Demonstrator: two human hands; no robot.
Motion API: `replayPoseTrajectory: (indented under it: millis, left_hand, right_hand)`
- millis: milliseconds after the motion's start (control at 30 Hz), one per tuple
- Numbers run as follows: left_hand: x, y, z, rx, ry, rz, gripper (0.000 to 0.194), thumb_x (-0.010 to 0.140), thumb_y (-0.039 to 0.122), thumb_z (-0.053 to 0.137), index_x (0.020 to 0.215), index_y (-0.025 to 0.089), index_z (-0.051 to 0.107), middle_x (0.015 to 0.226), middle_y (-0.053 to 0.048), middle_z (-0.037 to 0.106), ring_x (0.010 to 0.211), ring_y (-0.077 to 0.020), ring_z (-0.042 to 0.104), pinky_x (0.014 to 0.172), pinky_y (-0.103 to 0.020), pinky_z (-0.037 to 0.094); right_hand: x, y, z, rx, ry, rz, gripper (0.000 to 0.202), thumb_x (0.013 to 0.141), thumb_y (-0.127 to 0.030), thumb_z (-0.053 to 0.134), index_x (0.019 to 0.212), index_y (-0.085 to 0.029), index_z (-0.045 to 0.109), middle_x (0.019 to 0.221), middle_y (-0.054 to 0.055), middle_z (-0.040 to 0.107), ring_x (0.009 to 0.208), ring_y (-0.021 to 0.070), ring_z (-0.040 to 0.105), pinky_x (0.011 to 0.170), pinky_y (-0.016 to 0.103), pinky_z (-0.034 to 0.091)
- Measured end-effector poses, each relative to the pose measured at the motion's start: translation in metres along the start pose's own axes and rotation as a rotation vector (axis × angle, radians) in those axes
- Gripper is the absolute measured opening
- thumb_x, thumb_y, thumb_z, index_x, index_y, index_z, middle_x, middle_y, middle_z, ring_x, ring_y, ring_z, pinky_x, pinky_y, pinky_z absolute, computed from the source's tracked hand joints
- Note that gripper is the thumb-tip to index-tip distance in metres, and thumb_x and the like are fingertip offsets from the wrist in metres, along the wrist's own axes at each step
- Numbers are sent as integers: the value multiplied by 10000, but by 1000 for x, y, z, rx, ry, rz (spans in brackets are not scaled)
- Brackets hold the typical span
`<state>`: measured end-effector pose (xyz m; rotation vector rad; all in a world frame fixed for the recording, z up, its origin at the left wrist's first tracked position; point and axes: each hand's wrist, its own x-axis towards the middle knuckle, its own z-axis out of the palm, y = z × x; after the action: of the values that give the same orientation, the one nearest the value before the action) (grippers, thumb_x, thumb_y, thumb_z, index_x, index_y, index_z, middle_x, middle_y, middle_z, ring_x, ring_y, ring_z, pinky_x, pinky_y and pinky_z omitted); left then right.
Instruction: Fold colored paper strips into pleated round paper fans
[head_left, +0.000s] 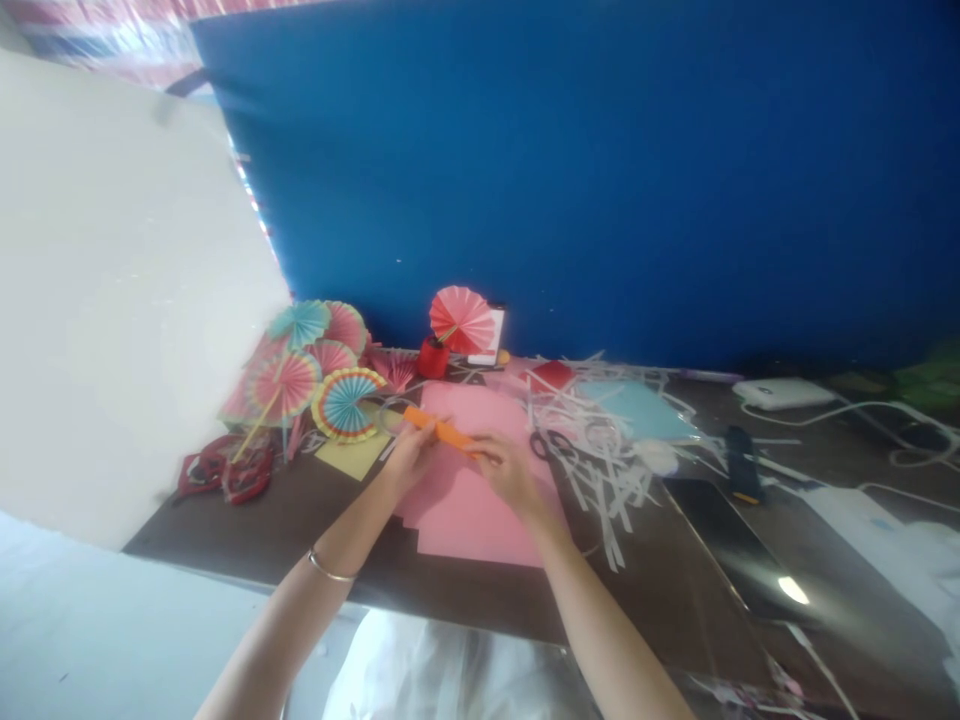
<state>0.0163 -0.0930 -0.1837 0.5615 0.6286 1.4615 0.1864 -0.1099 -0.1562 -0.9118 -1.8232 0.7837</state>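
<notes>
As both arms (300,595) extend forward, hands (414,455) pinch orange paper (453,437).

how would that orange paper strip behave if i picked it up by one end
The orange paper strip would probably stay fairly stiff, as it shows no clear sag between the left hand and right hand. It's likely very light, being small and narrow. It may crease if squeezed hard, since it looks like paper.
</notes>
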Motion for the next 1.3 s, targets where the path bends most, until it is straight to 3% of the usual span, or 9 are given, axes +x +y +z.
replayPoseTrajectory:
  millis: [167,267,367,467,900,1133,1300]
  left_hand:
    - [0,-2,1,34,17,53,186,732,164,645,900,128,574,989,-118,670,1055,-238,579,974,-414,374]
    - [-1,-4,2,92,-15,26,251,714,192,670,931,136,557,976,-121,679,1038,-249,590,971,-451,376]
    - [-4,-4,5,149,-64,-8,290,692,211,693,933,137,548,981,-124,680,1032,-258,595,967,-464,383]
    - [-7,-1,8,173,-104,-44,301,690,220,697,934,129,546,997,-129,677,1019,-258,602,960,-453,397]
    - [-9,6,12,115,-118,-86,290,714,211,675,966,125,561,1008,-134,670,1074,-252,568,948,-409,402]
    - [-10,4,14,153,-122,-49,371,674,295,714,962,137,542,990,-124,672,955,-235,625,854,-371,461]
    - [-8,-1,14,216,-64,0,347,661,274,725,924,138,545,957,-114,679,926,-231,635,840,-377,469]
  right_hand:
    - [3,-5,0,253,-114,216,199,744,-283,574,899,-197,665,1019,78,647,938,199,609,785,324,503]
    - [4,-5,3,255,-69,385,264,747,-356,573,914,-167,650,882,76,678,771,181,636,614,268,515]
    - [5,-4,5,227,-129,480,304,723,-416,596,820,-136,665,684,55,667,561,149,608,453,221,460]
    - [5,-4,4,264,-148,508,365,715,-472,597,800,-124,663,579,43,643,474,132,584,400,203,428]
    - [4,-5,0,371,-167,495,376,705,-484,625,815,-127,669,606,49,650,494,127,578,386,194,411]
    - [3,-6,4,347,-124,506,390,679,-508,633,772,-130,661,574,46,645,446,127,564,354,197,388]
    - [3,-4,7,324,-94,498,369,675,-492,644,730,-128,653,539,38,625,439,130,565,347,192,372]
